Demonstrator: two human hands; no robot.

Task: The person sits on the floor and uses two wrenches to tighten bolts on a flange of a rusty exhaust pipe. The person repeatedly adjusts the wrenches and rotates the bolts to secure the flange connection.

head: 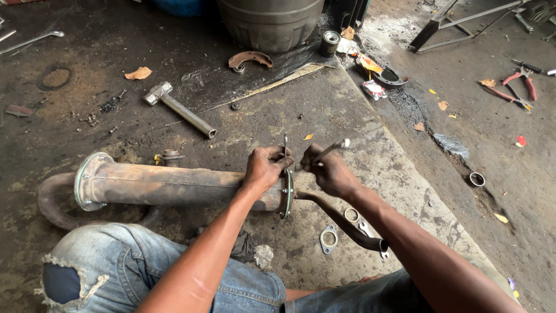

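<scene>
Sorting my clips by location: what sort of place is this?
Probably a vehicle repair workshop: a rusty exhaust pipe lies on the oil-stained concrete floor, with a hammer and red-handled pliers nearby.

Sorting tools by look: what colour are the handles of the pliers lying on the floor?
Red, on the pliers in the head view.

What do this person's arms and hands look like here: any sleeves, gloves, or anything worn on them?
Both arms are bare up to the edge of the view, with no sleeves showing. The left hand and right hand wear no gloves, and no rings, watch or bands are visible. The hands look smudged with dark grime.
</scene>
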